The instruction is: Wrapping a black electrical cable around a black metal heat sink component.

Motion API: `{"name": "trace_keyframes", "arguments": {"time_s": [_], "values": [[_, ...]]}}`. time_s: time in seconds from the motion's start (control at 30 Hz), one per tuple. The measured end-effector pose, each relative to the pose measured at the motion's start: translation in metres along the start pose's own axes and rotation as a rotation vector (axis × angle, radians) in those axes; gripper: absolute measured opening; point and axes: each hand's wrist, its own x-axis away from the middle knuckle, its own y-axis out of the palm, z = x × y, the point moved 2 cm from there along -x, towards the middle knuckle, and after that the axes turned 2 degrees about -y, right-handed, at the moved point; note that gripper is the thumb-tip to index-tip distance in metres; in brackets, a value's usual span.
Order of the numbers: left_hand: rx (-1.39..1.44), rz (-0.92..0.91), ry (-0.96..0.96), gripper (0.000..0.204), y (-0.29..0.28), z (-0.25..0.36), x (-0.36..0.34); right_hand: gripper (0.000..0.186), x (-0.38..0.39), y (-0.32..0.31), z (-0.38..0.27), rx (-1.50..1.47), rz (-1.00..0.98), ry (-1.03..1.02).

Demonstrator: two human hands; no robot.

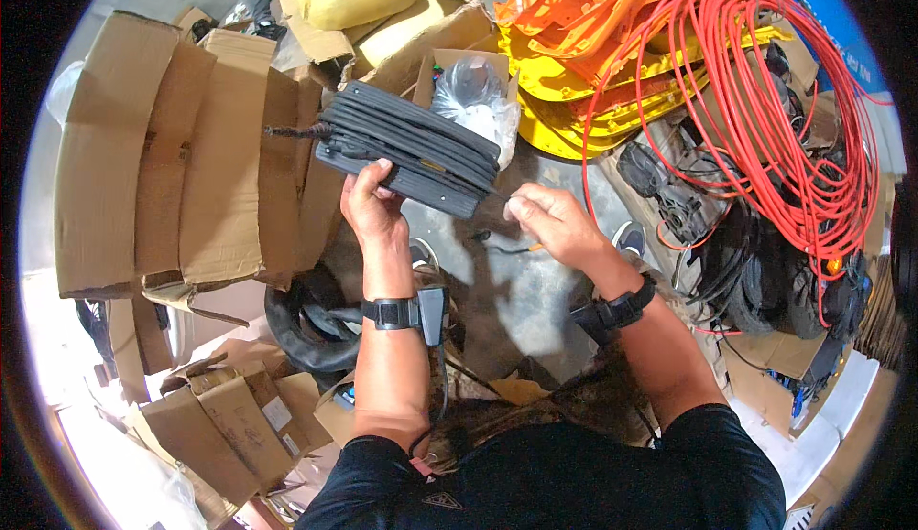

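Note:
A flat black cable winder (pixel 435 197) is held up in front of me, with black cable (pixel 406 138) wound round it in many turns. My left hand (pixel 371 205) is closed on its lower left edge, thumb on top. Beyond the winder's right end, my right hand (pixel 555 224) pinches a thin black strand of the cable between thumb and fingers. A loose cable end (pixel 507 246) with an orange part hangs below my right hand. Another stub of cable (pixel 296 131) sticks out at the winder's left end.
Tall open cardboard boxes (pixel 124 148) stand at the left, with a smaller carton (pixel 229 425) nearer. A large coil of red cable (pixel 755 100) lies at the right over yellow and orange plastic parts (pixel 574 100). Black tubing (pixel 301 324) lies beside my left forearm.

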Motion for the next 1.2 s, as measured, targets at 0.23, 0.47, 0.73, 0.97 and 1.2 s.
{"name": "trace_keyframes", "arguments": {"time_s": [0.23, 0.47, 0.73, 0.97, 1.2], "values": [[0.084, -0.037, -0.056, 0.023, 0.000, -0.005, 0.005, 0.025, -0.008, -0.003, 0.011, 0.179, -0.013, 0.002], [0.220, -0.093, -0.015, 0.020, 0.015, -0.002, 0.018, 0.065, -0.006, -0.009, 0.024, -0.279, 0.026, 0.176], [0.348, -0.225, -0.140, 0.048, 0.023, -0.015, 0.027, 0.088, 0.000, -0.005, 0.001, -0.463, -0.148, 0.030], [0.213, -0.189, -0.198, 0.050, 0.040, -0.036, 0.020, 0.071, -0.002, -0.007, 0.008, -0.743, -0.012, -0.022], [-0.059, -0.308, -0.193, 0.048, 0.056, -0.041, 0.034, 0.063, 0.004, -0.003, -0.001, -0.791, -0.060, -0.121]]}}
